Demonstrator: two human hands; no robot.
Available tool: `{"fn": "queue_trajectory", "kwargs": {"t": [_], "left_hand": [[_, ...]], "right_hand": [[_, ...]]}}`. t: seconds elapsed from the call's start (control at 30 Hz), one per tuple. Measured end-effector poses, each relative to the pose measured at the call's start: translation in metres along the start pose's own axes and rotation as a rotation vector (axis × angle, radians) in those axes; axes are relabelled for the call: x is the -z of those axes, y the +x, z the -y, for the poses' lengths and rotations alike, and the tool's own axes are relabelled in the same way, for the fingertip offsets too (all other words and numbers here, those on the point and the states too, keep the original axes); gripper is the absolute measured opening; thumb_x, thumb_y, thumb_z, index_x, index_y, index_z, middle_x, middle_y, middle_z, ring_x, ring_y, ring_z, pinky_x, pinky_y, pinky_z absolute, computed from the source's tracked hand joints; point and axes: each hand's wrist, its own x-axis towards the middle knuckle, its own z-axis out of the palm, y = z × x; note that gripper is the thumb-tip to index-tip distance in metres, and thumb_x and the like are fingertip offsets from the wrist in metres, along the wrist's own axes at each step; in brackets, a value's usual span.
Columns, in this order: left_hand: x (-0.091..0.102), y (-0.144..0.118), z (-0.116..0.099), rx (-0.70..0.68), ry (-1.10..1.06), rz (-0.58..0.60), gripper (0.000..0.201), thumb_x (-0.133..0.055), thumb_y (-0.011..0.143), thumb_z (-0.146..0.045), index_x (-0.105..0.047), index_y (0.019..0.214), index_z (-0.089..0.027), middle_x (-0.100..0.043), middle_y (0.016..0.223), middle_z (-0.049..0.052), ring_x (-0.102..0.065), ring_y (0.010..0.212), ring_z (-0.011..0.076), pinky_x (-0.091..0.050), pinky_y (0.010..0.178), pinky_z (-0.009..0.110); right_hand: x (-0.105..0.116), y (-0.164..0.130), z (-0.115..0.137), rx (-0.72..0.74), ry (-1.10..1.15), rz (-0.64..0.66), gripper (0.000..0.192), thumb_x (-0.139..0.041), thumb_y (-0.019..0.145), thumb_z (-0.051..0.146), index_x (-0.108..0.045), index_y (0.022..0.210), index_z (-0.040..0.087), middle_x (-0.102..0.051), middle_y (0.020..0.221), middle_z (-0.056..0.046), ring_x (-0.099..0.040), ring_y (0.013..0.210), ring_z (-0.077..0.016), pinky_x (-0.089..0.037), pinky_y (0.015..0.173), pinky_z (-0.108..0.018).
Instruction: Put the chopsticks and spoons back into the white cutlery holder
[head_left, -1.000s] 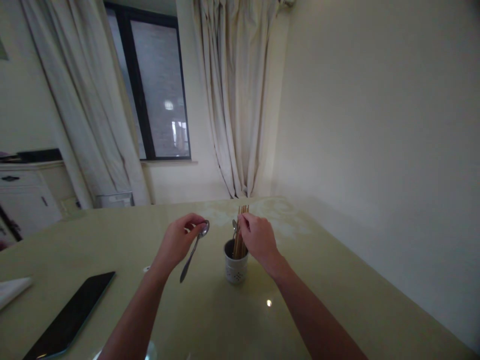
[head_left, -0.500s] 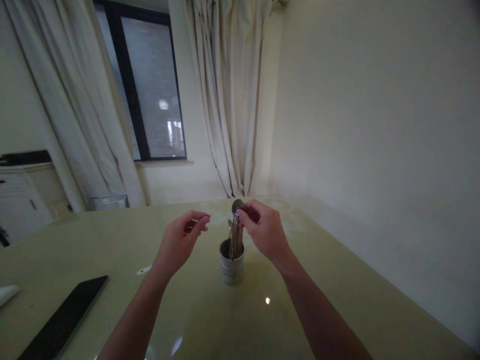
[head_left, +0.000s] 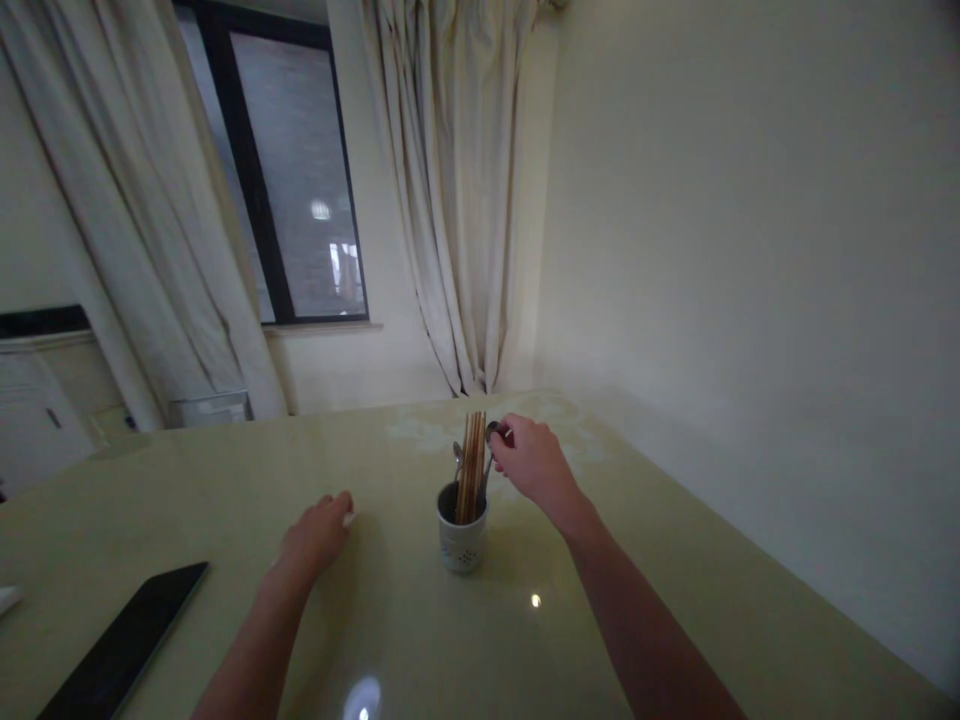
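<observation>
The right hand (head_left: 534, 462) pinches a spoon (head_left: 492, 431) by its bowl, apparently seating it in the cup (head_left: 462, 550) beside chopsticks (head_left: 470, 465); release calls for loosening that pinch. The left hand's (head_left: 316, 535) grip I can't tell.

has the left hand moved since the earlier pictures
Yes. Judged against the fixed window, the left hand is now lower and farther left in the view, and also farther from the cup.
</observation>
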Motion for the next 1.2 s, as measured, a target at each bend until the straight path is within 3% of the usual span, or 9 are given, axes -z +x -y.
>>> {"fn": "queue_trajectory", "kwargs": {"t": [0.17, 0.3, 0.4, 0.53, 0.67, 0.8, 0.93, 1.07, 1.2], "left_hand": [[0.004, 0.006, -0.006, -0.074, -0.104, 0.004, 0.027, -0.063, 0.080, -0.012, -0.067, 0.106, -0.020, -0.074, 0.106, 0.010, -0.071, 0.099, 0.0231, -0.051, 0.086, 0.030], [0.037, -0.002, -0.036, -0.196, -0.236, -0.050, 0.026, -0.067, 0.085, -0.032, -0.070, 0.107, -0.019, -0.070, 0.102, 0.007, -0.069, 0.094, 0.0218, -0.053, 0.085, 0.030], [0.073, -0.027, -0.080, -0.404, -0.649, -0.241, 0.040, -0.068, 0.087, -0.044, -0.072, 0.118, -0.020, -0.067, 0.107, 0.008, -0.067, 0.091, 0.0222, -0.057, 0.075, 0.032], [0.105, -0.070, -0.137, -0.577, -0.820, -0.471, 0.037, -0.070, 0.089, -0.036, -0.073, 0.125, -0.027, -0.065, 0.111, 0.005, -0.066, 0.090, 0.0194, -0.059, 0.076, 0.032], [0.108, -0.082, -0.152, -0.603, -0.864, -0.579, 0.038, -0.070, 0.091, -0.033, -0.070, 0.129, -0.027, -0.065, 0.112, 0.005, -0.067, 0.094, 0.0196, -0.061, 0.081, 0.033], [0.089, -0.062, -0.134, -0.490, -0.910, -0.416, 0.066, -0.073, 0.089, -0.045, -0.051, 0.148, -0.026, -0.064, 0.129, 0.010, -0.067, 0.107, 0.0248, -0.061, 0.084, 0.039], [0.058, -0.041, -0.121, -0.421, -0.798, -0.107, 0.103, -0.091, 0.067, -0.045, -0.043, 0.154, -0.020, -0.052, 0.154, 0.022, -0.055, 0.138, 0.0407, -0.051, 0.110, 0.057], [0.030, -0.034, -0.123, -0.554, -0.827, 0.122, 0.088, -0.092, 0.064, -0.036, -0.053, 0.141, -0.020, -0.061, 0.147, 0.018, -0.058, 0.136, 0.0380, -0.046, 0.116, 0.052], [0.010, -0.029, -0.125, -0.575, -0.941, 0.168, 0.063, -0.086, 0.073, -0.035, -0.057, 0.126, -0.021, -0.072, 0.124, 0.010, -0.068, 0.114, 0.0298, -0.055, 0.099, 0.042]], "right_hand": [[0.008, -0.005, -0.001, -0.031, -0.191, 0.020, 0.027, -0.073, 0.092, 0.041, -0.075, 0.073, 0.021, -0.080, 0.077, -0.011, -0.074, 0.072, -0.0253, -0.042, 0.060, -0.030], [0.017, -0.006, 0.004, 0.000, -0.087, -0.148, 0.031, -0.070, 0.096, 0.047, -0.073, 0.078, 0.022, -0.077, 0.075, -0.007, -0.070, 0.068, -0.0219, -0.041, 0.060, -0.029], [0.018, -0.011, 0.015, 0.145, 0.184, -0.133, 0.033, -0.069, 0.098, 0.048, -0.072, 0.079, 0.021, -0.075, 0.072, -0.003, -0.067, 0.064, -0.0171, -0.042, 0.060, -0.027], [0.012, -0.024, 0.033, 0.312, 0.402, 0.047, 0.020, -0.078, 0.092, 0.040, -0.076, 0.091, 0.021, -0.074, 0.073, 0.001, -0.064, 0.061, -0.0140, -0.043, 0.059, -0.024], [0.013, -0.030, 0.039, 0.355, 0.363, -0.007, 0.011, -0.072, 0.094, 0.024, -0.075, 0.084, 0.022, -0.072, 0.070, 0.002, -0.061, 0.062, -0.0139, -0.040, 0.059, -0.024], [0.018, -0.022, 0.030, 0.319, 0.278, -0.167, 0.012, -0.069, 0.098, 0.028, -0.074, 0.089, 0.022, -0.073, 0.075, 0.000, -0.063, 0.065, -0.0153, -0.041, 0.062, -0.025], [0.011, -0.014, 0.019, 0.300, 0.048, -0.085, 0.015, -0.066, 0.100, 0.027, -0.074, 0.088, 0.022, -0.076, 0.079, -0.002, -0.066, 0.069, -0.0173, -0.039, 0.065, -0.026], [-0.016, -0.012, 0.013, 0.294, -0.200, 0.097, 0.017, -0.066, 0.100, 0.030, -0.076, 0.088, 0.022, -0.079, 0.087, -0.006, -0.071, 0.078, -0.0211, -0.037, 0.065, -0.028], [-0.036, -0.010, 0.006, 0.339, -0.235, 0.171, 0.008, -0.069, 0.097, 0.024, -0.076, 0.093, 0.020, -0.079, 0.095, -0.007, -0.071, 0.086, -0.0217, -0.040, 0.070, -0.029]]}}
